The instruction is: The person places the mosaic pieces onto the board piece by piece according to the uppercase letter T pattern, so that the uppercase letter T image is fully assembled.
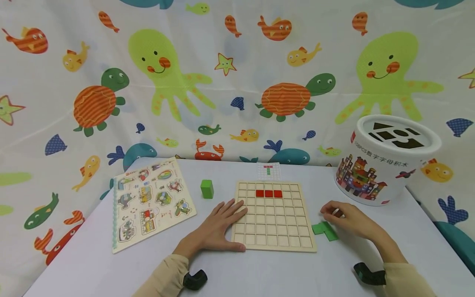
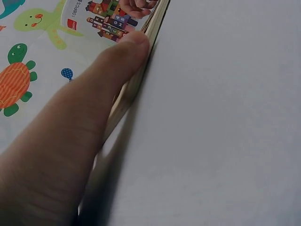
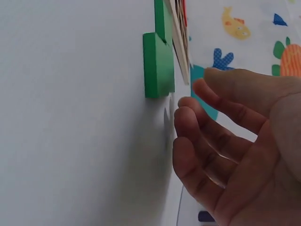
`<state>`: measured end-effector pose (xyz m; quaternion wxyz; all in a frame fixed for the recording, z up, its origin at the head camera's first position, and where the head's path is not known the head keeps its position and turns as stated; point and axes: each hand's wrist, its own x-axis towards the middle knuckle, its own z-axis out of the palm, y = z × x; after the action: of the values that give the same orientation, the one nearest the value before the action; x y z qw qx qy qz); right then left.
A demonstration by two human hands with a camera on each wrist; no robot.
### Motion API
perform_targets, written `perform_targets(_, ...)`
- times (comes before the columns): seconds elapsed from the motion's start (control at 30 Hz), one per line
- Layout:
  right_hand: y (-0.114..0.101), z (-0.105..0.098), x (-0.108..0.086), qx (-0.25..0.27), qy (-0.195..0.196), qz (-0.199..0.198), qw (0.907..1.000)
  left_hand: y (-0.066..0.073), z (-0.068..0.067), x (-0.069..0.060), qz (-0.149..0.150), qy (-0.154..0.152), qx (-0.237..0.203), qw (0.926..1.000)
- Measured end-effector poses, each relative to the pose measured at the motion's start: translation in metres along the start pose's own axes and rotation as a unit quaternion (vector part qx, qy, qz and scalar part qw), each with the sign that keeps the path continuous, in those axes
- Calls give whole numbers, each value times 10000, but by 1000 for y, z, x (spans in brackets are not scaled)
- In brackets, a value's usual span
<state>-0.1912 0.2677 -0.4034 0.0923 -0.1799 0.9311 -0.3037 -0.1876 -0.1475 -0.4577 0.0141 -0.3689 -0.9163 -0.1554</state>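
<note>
A wooden grid board (image 1: 276, 218) lies on the table, with three red square tiles (image 1: 269, 193) in a row near its top. My left hand (image 1: 219, 227) rests along the board's left edge, fingers spread and thumb (image 2: 127, 54) at the near corner. To the right of the board my right hand (image 1: 345, 216) hovers just above the table with loosely bent fingers. Nothing shows between those fingers in the right wrist view. Green square tiles (image 1: 330, 232) lie beside the board's lower right edge, just below this hand. Behind the board is a small card (image 1: 274, 173) printed with a red and green T shape.
A green block (image 1: 206, 189) stands left of the board. Further left lies a wooden picture puzzle (image 1: 167, 220). At the back right stands a white tub (image 1: 382, 165) with shaped holes in its lid. A printed sea-animal cloth (image 1: 237, 41) hangs behind the table.
</note>
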Motion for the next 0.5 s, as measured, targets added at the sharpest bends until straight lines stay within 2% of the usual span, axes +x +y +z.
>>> perform_targets(0.27, 3, 2, -19, 154, -341, 362, 9986, -1, -1, 0, 37, 96, -79, 9999)
perform_targets(0.5, -3, 12, -31, 140, -243, 488, 9984, -1, 0, 0, 25, 85, -201, 9998)
